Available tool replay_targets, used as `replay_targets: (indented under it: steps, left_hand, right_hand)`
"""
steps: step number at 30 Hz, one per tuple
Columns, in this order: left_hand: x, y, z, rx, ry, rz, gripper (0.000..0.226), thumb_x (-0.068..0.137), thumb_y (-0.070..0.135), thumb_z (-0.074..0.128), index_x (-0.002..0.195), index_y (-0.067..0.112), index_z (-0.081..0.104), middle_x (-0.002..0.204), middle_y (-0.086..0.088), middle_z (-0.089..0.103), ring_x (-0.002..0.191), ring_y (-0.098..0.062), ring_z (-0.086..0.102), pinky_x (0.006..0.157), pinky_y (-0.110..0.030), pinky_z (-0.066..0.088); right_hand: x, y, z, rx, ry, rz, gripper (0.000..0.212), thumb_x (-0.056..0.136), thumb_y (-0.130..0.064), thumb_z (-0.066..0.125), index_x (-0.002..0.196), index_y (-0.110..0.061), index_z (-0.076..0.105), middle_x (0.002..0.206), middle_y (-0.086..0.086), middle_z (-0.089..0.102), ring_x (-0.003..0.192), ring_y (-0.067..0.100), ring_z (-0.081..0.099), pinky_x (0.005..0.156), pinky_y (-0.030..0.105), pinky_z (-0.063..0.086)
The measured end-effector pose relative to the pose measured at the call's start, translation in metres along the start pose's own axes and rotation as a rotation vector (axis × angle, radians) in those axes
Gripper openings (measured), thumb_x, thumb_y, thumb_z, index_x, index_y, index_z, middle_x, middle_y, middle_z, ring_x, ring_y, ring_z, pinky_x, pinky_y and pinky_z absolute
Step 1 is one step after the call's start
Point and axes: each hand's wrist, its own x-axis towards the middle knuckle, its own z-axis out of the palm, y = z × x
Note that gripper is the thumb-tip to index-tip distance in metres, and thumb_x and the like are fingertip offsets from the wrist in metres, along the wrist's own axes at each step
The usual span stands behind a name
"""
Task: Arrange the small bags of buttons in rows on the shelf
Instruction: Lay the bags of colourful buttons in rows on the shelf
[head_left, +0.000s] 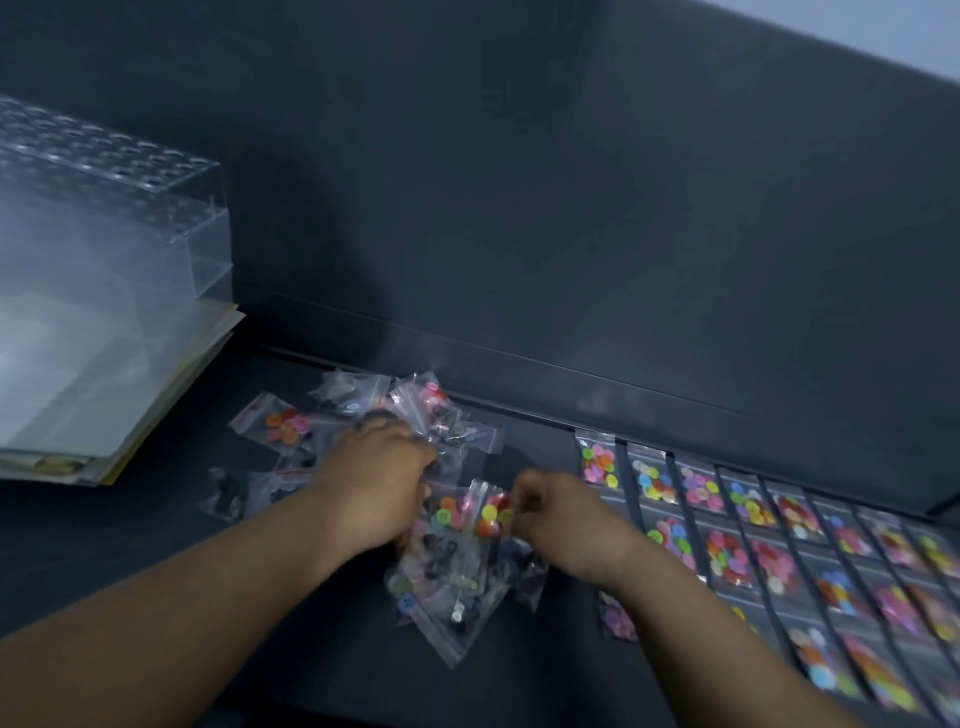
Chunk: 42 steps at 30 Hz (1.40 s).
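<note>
Two hands at pile: left hand grip unclear, right hand pinches bag edge; rows fill right.

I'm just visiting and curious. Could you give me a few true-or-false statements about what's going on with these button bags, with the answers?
1. The rows of bags lie to the right of the loose pile. True.
2. The right hand holds nothing. False: it pinches a bag with yellow and red buttons.
3. A clear box stands at the far left. True.
4. The left hand rests on the rows of bags. False: it is on the loose pile.
</note>
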Motion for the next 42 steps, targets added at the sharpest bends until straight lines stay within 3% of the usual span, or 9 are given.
replay_targets:
  steps: [8,13,17,20,24,29,34,38,42]
  left_hand:
    - [-0.005,0.014,-0.006,-0.156,0.084,0.079,0.009,0.087,0.030,0.058,0.082,0.022,0.060,0.088,0.010,0.055,0.092,-0.012,0.054,0.078,-0.027,0.042]
    - [-0.001,0.024,0.005,-0.165,-0.077,0.101,0.020,0.088,0.033,0.059,0.107,0.027,0.062,0.096,0.009,0.047,0.107,-0.015,0.049,0.088,-0.025,0.040]
    - [0.006,0.027,0.007,-0.188,-0.165,0.074,0.042,0.093,0.027,0.049,0.135,0.030,0.047,0.129,0.004,0.046,0.126,-0.017,0.037,0.104,-0.030,0.034]
    - [0.012,0.031,0.006,-0.149,-0.246,0.077,0.051,0.093,0.022,0.046,0.142,0.032,0.037,0.139,0.004,0.036,0.131,-0.016,0.028,0.109,-0.030,0.028]
    - [0.016,0.034,0.002,-0.096,-0.274,0.082,0.029,0.085,0.011,0.053,0.099,0.035,0.053,0.115,0.005,0.039,0.116,-0.016,0.032,0.100,-0.028,0.034]
    - [0.017,0.032,-0.005,-0.133,-0.163,0.047,0.026,0.079,0.003,0.050,0.069,0.026,0.043,0.090,0.005,0.053,0.094,-0.015,0.049,0.081,-0.031,0.047]
    - [0.024,0.030,-0.019,-0.703,0.088,-0.303,0.020,0.080,0.003,0.058,0.077,0.022,0.052,0.078,-0.002,0.062,0.071,-0.019,0.058,0.057,-0.026,0.042]
    - [0.022,0.049,-0.033,-1.209,0.015,-0.466,0.025,0.082,-0.004,0.062,0.100,0.013,0.058,0.092,-0.009,0.061,0.077,-0.021,0.060,0.062,-0.026,0.051]
    - [0.018,0.076,-0.036,-1.438,0.000,-0.559,0.014,0.084,-0.006,0.060,0.080,0.007,0.057,0.084,-0.013,0.063,0.073,-0.019,0.061,0.061,-0.024,0.056]
  right_hand:
    - [-0.003,-0.001,-0.005,0.587,0.162,0.201,0.022,0.080,0.007,0.053,0.068,-0.012,0.053,0.053,0.002,0.052,0.039,0.008,0.048,0.040,0.015,0.037]
    - [-0.006,0.002,-0.004,0.729,0.180,0.214,0.026,0.079,0.015,0.053,0.072,-0.010,0.051,0.066,0.007,0.055,0.044,0.007,0.052,0.040,0.015,0.040]
    - [-0.007,0.002,-0.003,0.811,0.146,0.223,0.033,0.075,0.021,0.051,0.081,-0.012,0.056,0.071,0.008,0.061,0.063,0.019,0.063,0.067,0.037,0.058]
    - [-0.009,0.004,-0.002,0.813,0.121,0.211,0.025,0.080,0.011,0.052,0.081,-0.013,0.059,0.063,0.003,0.062,0.055,0.012,0.060,0.054,0.027,0.050]
    - [-0.012,0.003,-0.007,0.897,0.152,0.180,0.020,0.088,0.001,0.054,0.073,-0.012,0.059,0.047,-0.005,0.052,0.041,0.006,0.046,0.044,0.018,0.037]
    - [-0.012,0.004,-0.013,0.902,0.272,0.138,0.013,0.089,-0.014,0.060,0.078,-0.015,0.069,0.086,0.007,0.073,0.089,0.025,0.065,0.090,0.038,0.049]
    - [-0.017,0.008,-0.019,0.977,0.226,0.071,0.014,0.090,-0.011,0.059,0.079,-0.015,0.067,0.071,-0.002,0.069,0.065,0.011,0.058,0.062,0.024,0.045]
    - [-0.020,0.013,-0.025,1.051,0.160,0.042,0.017,0.087,-0.005,0.061,0.075,-0.017,0.061,0.056,-0.008,0.060,0.053,0.006,0.053,0.058,0.023,0.044]
    - [-0.023,0.023,-0.032,1.128,0.061,0.033,0.010,0.087,-0.009,0.062,0.085,-0.018,0.062,0.066,-0.005,0.065,0.055,0.005,0.059,0.055,0.021,0.045]
